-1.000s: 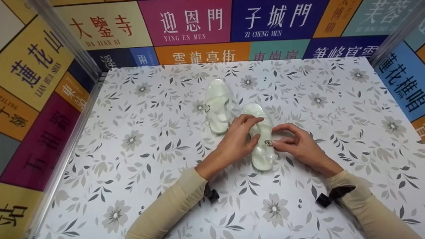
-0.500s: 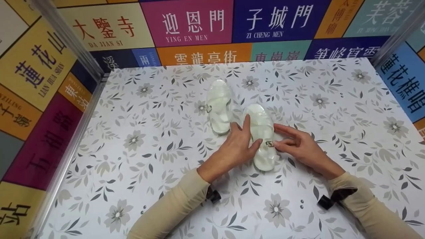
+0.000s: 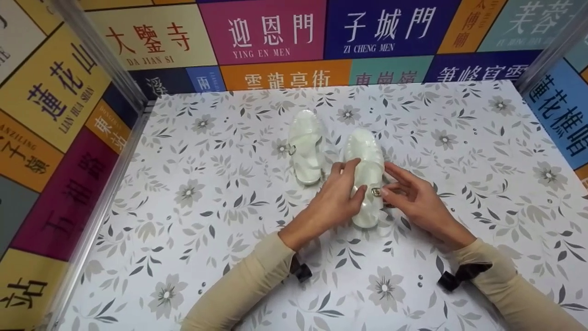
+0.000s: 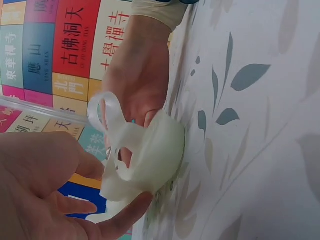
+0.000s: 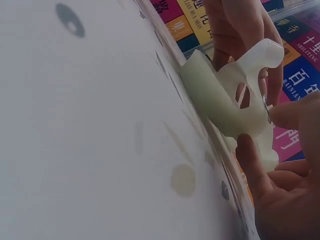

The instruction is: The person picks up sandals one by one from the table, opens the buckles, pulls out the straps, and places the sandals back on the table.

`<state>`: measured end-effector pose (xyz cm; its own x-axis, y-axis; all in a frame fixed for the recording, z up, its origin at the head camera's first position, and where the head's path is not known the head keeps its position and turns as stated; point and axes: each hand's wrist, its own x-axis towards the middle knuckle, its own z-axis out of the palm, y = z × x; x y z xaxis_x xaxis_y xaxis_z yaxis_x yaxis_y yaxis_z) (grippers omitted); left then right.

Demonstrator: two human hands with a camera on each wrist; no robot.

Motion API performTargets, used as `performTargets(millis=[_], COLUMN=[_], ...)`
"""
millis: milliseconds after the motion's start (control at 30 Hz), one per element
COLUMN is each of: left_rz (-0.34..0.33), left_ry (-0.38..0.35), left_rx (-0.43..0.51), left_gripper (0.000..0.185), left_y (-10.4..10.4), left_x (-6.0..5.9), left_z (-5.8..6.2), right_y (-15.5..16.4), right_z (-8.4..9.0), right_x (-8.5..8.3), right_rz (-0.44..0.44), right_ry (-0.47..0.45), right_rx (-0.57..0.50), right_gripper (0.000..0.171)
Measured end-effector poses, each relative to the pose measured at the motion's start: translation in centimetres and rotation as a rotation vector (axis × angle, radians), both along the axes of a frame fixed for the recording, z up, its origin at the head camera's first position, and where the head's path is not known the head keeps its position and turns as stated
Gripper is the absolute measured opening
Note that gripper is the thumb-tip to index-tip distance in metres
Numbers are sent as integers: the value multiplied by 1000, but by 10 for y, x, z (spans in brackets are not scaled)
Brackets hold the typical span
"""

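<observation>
Our left hand [image 3: 337, 197] and right hand [image 3: 413, 200] — two hands holding one pale sandal [image 3: 366, 177] between them.
We count one floral table [image 3: 193, 239], two translucent sandals and one small buckle [image 3: 375, 192]: the left fingers curl round the near sandal's left edge, the right fingertips pinch its buckle side, and the other sandal [image 3: 305, 146] lies just beside it — untouched.

Two pale translucent jelly sandals: near sandal [image 3: 366, 177] sole-down, side by side with far sandal [image 3: 305, 146].
</observation>
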<state>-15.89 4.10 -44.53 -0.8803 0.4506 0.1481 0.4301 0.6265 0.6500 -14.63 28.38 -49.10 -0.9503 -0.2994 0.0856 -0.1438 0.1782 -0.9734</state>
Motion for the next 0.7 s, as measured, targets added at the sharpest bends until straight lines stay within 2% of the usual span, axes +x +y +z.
performTargets(millis=[200,367,500,700], left_rz=[54,107,169,221], left_ry=[105,182,185,167], left_rx=[74,139,149,156], left_gripper=[54,45,37,29], left_y=[9,23,33,44], left_x=[-8,-23,-37,-57], left_z=[-1,-4,-10,-20], right_y=[-1,-3,-8,-13], right_z=[8,11,10,7], right_x=[-15,-36,-53,-76], right_rz=[-61,-112,-155,-180], right_ry=[13,37,15,-47], right_rx=[-33,-48,-99,-177], right_gripper=[70,64,63,67])
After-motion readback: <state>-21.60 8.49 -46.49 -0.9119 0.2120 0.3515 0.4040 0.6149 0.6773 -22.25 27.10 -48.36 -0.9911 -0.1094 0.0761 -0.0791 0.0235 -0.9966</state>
